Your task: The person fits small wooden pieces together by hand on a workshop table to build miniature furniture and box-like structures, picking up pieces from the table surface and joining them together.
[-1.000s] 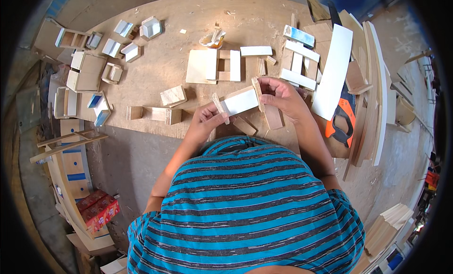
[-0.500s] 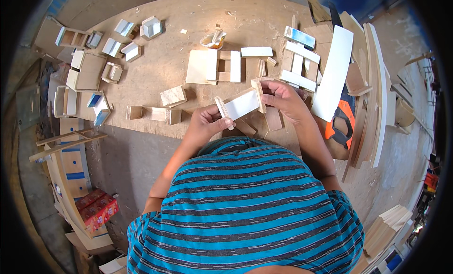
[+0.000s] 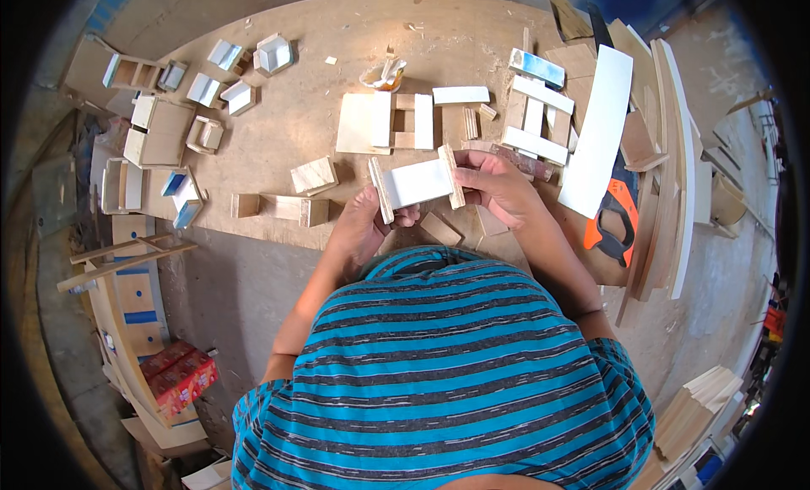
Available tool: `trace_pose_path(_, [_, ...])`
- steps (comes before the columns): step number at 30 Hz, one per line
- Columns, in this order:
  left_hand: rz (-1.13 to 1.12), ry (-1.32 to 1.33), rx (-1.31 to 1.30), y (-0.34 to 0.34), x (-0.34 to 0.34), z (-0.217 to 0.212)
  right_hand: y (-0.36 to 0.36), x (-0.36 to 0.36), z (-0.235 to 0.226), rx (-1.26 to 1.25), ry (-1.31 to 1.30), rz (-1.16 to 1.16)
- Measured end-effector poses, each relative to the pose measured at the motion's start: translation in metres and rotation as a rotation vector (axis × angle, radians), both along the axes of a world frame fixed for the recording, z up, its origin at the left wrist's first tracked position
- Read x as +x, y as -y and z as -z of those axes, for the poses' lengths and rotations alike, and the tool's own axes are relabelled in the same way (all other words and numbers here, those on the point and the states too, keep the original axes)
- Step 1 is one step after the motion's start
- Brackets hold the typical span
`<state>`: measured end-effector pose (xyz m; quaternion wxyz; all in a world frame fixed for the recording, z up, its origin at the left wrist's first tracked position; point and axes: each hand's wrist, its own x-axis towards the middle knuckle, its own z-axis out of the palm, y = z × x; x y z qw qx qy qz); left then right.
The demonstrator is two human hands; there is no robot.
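Above the near edge of the workbench I hold a small wooden assembly (image 3: 418, 183), a white panel joined at each end to a narrow raw-edged board. My left hand (image 3: 359, 223) is closed on its left end board, thumb on the outside and some fingers under the panel. My right hand (image 3: 496, 186) pinches the right end board between thumb and fingers. Below it, small wood offcuts (image 3: 440, 229) lie on the bench. Just left of my left hand are a low wooden piece with upright ends (image 3: 280, 207) and a small wooden block (image 3: 314, 176).
On the workbench (image 3: 278, 119), several small box-like wooden pieces (image 3: 160, 131) stand at left. A glue-smeared tub (image 3: 384, 74) sits behind flat white-and-wood parts (image 3: 381, 123). At right lie a long white board (image 3: 597, 131), an orange-handled saw (image 3: 614, 223) and stacked strips (image 3: 675, 169).
The assembly has moved slightly left and been tilted, so its white panel faces up more fully. My left fingers have shifted along its end board; both hands keep hold.
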<state>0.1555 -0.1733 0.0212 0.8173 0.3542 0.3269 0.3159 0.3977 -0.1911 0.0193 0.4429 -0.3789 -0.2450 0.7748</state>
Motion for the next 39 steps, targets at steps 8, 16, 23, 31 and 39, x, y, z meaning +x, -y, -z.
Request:
trace_pose_path(8, [-0.096, -0.056, -0.11, -0.003, 0.004, -0.001, 0.001, -0.008, 0.014, -0.117, 0.003, 0.0])
trace_pose_path(16, [0.072, 0.194, -0.184, 0.004, 0.008, -0.001, 0.003, -0.015, 0.009, -0.034, 0.018, -0.066])
trace_pose_path(23, [0.131, 0.04, 0.003, 0.0, 0.013, -0.015, 0.003, -0.012, 0.0, 0.141, 0.378, -0.03])
trace_pose_path(31, [0.08, 0.09, -0.064, 0.004, 0.011, -0.012, 0.004, -0.011, -0.014, 0.267, 0.638, -0.042])
trace_pose_path(39, [0.039, 0.162, -0.178, 0.007, 0.005, 0.007, 0.008, -0.019, -0.037, 0.903, 1.106, -0.021])
